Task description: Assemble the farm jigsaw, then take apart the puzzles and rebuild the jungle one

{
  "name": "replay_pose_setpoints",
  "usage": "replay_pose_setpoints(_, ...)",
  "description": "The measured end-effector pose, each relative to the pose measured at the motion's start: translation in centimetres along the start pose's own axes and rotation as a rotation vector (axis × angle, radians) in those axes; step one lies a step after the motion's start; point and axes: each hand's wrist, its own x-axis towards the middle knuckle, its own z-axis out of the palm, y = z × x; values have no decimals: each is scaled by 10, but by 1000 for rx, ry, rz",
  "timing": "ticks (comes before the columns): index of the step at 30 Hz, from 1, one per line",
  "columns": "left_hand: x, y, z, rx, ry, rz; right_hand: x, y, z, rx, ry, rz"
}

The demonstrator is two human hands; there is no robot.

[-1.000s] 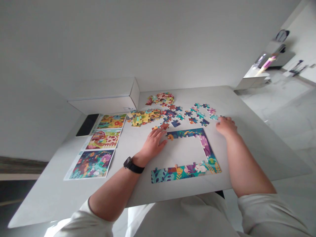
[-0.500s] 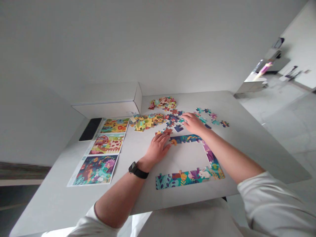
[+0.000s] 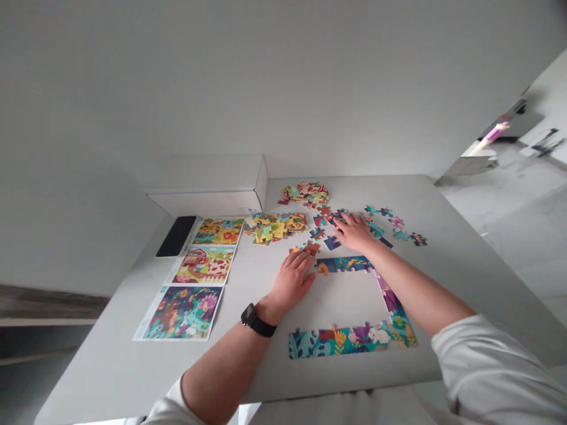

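My left hand point(image 3: 293, 280) rests on the table, open, its fingertips at a couple of reddish-brown puzzle pieces point(image 3: 312, 247). Spread over a loose group of dark blue and teal pieces is my right hand point(image 3: 354, 232), its fingers apart and touching some of them. Whatever lies under its palm is hidden. Nearer to me lies a partly joined puzzle border: a top strip point(image 3: 345, 264), a right side point(image 3: 388, 293) partly behind my right forearm, and a bottom strip point(image 3: 325, 342) with plants and a white rabbit. A dark blue piece point(image 3: 332, 242) lies just left of my right hand.
A yellow pile of pieces point(image 3: 277, 227) and a red-and-green pile point(image 3: 305, 192) lie farther back. Left are a printed picture sheet point(image 3: 188, 313), a black phone point(image 3: 176, 236) and a white box point(image 3: 208, 202). Teal and pink pieces point(image 3: 397, 223) are scattered at right.
The camera view has shifted, so the table sits lower and farther right. My right hand has moved slightly left over the dark pieces, its fingers more spread. My left hand stays in place.
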Motion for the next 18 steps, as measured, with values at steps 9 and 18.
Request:
replay_pose_setpoints(9,0,-2,1,23,-3,9,-5,31,7,40,31,77)
replay_pose_setpoints(18,1,-4,2,21,1,12,-10,24,7,81,45,-9)
